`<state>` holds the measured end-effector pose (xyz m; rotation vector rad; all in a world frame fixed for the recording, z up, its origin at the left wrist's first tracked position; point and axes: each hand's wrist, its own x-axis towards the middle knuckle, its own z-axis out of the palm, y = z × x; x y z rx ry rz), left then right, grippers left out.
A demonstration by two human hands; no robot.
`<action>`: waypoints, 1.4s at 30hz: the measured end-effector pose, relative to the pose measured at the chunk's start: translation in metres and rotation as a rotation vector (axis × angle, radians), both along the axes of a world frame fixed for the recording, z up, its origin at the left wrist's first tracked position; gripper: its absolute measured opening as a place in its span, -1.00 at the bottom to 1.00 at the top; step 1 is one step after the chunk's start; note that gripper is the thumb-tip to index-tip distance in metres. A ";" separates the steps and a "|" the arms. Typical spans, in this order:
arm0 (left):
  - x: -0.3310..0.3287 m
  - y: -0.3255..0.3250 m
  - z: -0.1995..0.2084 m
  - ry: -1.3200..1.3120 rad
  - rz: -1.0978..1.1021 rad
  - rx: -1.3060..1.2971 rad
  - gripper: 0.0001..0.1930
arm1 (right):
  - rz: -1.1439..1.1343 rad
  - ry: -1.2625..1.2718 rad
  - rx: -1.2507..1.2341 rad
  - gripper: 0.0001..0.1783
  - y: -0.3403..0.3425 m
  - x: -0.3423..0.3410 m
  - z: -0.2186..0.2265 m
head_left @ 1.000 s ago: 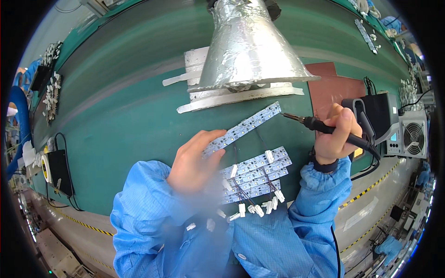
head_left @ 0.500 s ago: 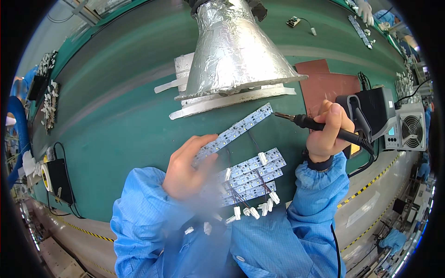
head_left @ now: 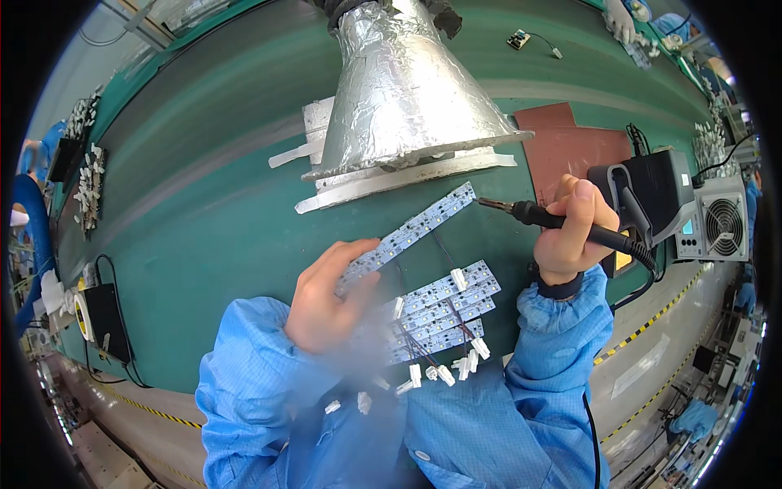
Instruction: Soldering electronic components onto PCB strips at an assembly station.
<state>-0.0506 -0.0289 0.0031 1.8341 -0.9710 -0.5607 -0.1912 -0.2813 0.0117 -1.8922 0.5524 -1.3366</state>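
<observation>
My left hand (head_left: 330, 293) grips the lower left end of a long white LED circuit board (head_left: 423, 225), which slants up to the right. Thin wires hang from this board. In my right hand (head_left: 573, 232) is a soldering iron (head_left: 531, 214), held like a pen, its tip at or just beside the board's upper right end; I cannot tell if they touch. Below the held board lies a fanned stack of similar LED boards (head_left: 446, 306), with dark wires ending in white connectors (head_left: 459, 279). A blurred patch covers the area beside my left wrist.
A foil-wrapped fume hood (head_left: 415, 98) stands beyond the board on the green mat. To the right are a reddish-brown pad (head_left: 570, 138), a black soldering iron holder (head_left: 652, 191) and a grey unit with a fan (head_left: 723, 226). A co-worker's gloved hand (head_left: 621, 24) shows far right.
My hands, the board and the iron keep nearly the same pose; the view shifts slightly. At the far right, the co-worker's gloved hand and the LED board near it have moved.
</observation>
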 end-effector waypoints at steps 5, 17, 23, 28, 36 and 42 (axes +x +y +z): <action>0.001 0.002 -0.002 -0.022 -0.015 -0.015 -0.64 | -0.006 0.019 -0.023 -0.52 0.001 0.000 0.002; 0.014 0.003 0.026 -0.163 -0.101 0.111 -0.56 | -0.237 -0.565 0.085 -0.55 -0.031 -0.019 0.036; 0.004 0.014 0.139 -0.692 -0.258 0.348 -0.57 | -0.601 -0.457 0.230 -0.31 -0.008 -0.106 0.037; -0.042 -0.107 0.197 -0.810 -0.426 0.262 -0.71 | -0.547 -0.344 -0.030 -0.43 0.037 -0.162 -0.036; 0.042 -0.431 0.089 -1.088 -0.233 0.833 -0.60 | -0.302 -0.184 -0.228 -0.67 0.067 -0.148 -0.080; 0.061 -0.510 -0.042 -1.026 -0.027 0.457 -0.70 | -0.179 -0.125 -0.237 -0.49 0.062 -0.159 -0.091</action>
